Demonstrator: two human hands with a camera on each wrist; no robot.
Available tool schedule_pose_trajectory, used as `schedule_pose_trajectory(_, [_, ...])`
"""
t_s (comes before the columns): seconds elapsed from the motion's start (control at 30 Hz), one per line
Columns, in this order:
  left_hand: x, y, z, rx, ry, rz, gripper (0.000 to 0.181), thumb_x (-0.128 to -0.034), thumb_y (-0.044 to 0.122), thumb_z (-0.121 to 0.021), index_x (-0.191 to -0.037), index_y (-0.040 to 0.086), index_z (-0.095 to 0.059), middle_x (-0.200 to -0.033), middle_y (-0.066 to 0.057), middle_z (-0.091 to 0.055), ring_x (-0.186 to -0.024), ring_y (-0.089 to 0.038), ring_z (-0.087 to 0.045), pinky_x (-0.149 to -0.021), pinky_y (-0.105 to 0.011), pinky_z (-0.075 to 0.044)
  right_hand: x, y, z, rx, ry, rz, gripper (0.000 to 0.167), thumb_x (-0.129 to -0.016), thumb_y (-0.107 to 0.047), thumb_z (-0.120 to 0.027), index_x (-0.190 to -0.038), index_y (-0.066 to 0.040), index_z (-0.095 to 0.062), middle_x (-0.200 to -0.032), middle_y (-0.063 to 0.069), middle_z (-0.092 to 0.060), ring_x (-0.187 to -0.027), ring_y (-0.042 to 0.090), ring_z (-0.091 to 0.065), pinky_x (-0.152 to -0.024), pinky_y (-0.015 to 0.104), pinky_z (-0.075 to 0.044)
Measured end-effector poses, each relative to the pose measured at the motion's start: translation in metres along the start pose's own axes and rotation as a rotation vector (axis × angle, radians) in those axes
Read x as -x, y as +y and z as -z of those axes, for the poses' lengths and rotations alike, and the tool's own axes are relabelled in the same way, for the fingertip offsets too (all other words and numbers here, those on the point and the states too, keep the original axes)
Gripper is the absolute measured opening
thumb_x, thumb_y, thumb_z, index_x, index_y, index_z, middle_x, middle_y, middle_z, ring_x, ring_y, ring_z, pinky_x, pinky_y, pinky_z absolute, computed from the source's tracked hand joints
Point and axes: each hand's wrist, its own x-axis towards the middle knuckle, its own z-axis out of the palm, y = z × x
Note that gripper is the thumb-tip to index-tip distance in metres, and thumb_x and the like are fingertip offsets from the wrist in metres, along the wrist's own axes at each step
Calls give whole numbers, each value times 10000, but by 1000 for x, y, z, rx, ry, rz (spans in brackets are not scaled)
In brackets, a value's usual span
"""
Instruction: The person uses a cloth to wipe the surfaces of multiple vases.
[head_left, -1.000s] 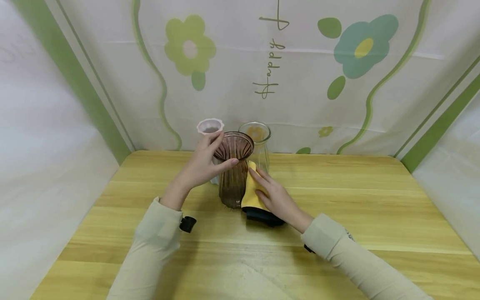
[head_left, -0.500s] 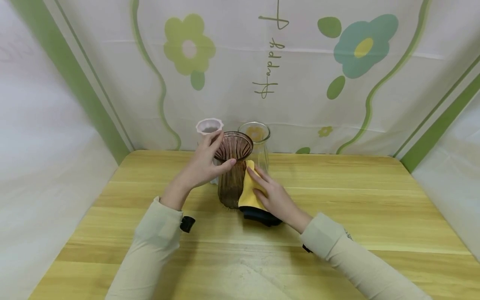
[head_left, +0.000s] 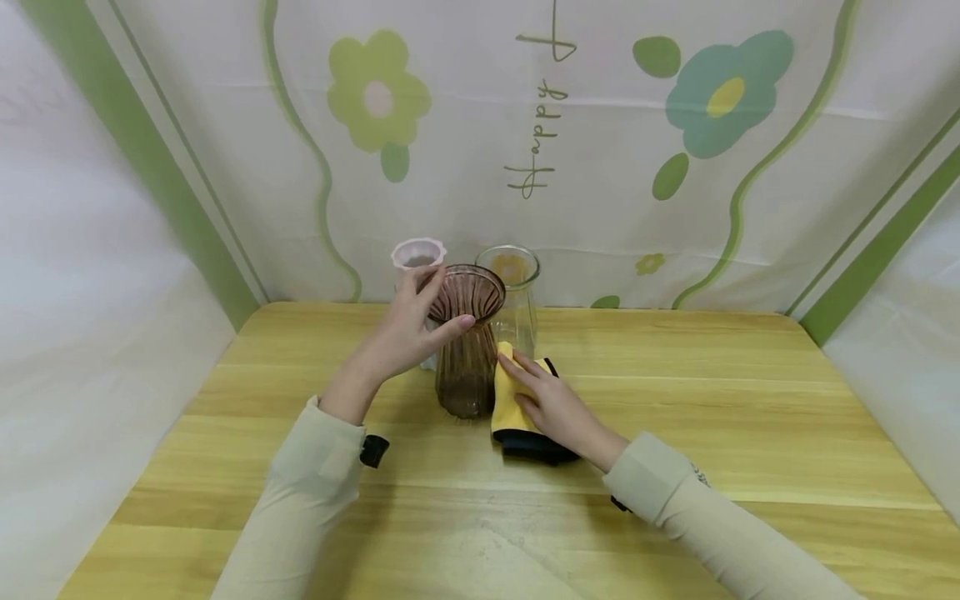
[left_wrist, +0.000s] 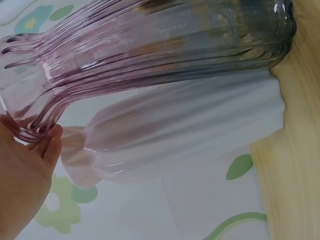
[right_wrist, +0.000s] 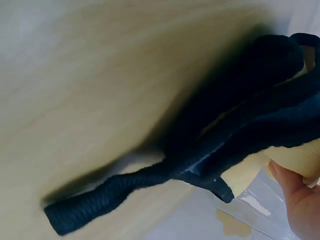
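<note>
A purple-brown ribbed glass vase [head_left: 465, 371] stands upright on the wooden table, and its flared body fills the top of the left wrist view. My left hand [head_left: 397, 333] holds it by the rim, thumb at the near side and fingers at the far left. At the vase's right side, my right hand [head_left: 562, 408] grips a yellow cloth [head_left: 510, 404] with black edging. Folds of that black edging [right_wrist: 245, 120] hang below the hand in the right wrist view. Whether the cloth touches the glass, I cannot tell. My right fingers partly cover the cloth.
Close behind the purple vase stand a white vase [head_left: 418, 252] with a scalloped rim, at left, and a clear glass vase [head_left: 519, 312], at right. A patterned curtain [head_left: 465, 125] rises behind the wooden table [head_left: 712, 400].
The right hand and cloth shift slightly left, then move back right and down along the vase. Black edging now shows behind the right fingers. The left hand and vase stay put.
</note>
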Motion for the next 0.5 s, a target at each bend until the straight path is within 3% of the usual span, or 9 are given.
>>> schedule_pose_trajectory(0.1, [1, -1, 1, -1, -10, 6, 1211, -692, 878, -316, -1523, 14, -146, -1580, -184, -117, -1456, -391, -173, -1147, -568, -252, -1, -1, 0, -24, 14, 3, 648, -897, -12, -622, -1480, -121, -361, -1487, 245, -373, -1210, 419, -538, -909, 460, -524])
schedule_pose_trajectory(0.23, [0, -2, 4, -6, -7, 15, 1169, -700, 843, -388, -1521, 37, -182, -1593, -154, -142, -1466, -382, -157, -1150, -568, -246, -6, -6, 3, -41, 72, 29, 636, -897, -7, -617, -1475, -102, -368, -1480, 246, -380, -1253, 413, -506, -965, 475, -492])
schedule_pose_trajectory(0.33, [0, -3, 6, -20, -5, 20, 1083, -757, 761, -484, -1520, 48, -197, -1594, -149, -161, -1468, -375, -161, -1154, -562, -243, -11, -12, 8, -62, 130, 50, 633, -899, -12, -615, -1474, -86, -362, -1491, 224, -375, -1282, 395, -484, -995, 464, -473])
schedule_pose_trajectory(0.5, [0, -1, 7, -12, -18, 27, 904, -877, 468, -644, -1529, 60, -168, -1598, -146, -152, -1467, -380, -159, -1154, -564, -239, -19, -22, 16, -99, 217, 85, 651, -900, -19, -614, -1481, -38, -322, -1521, 186, -343, -1335, 356, -436, -1044, 429, -433])
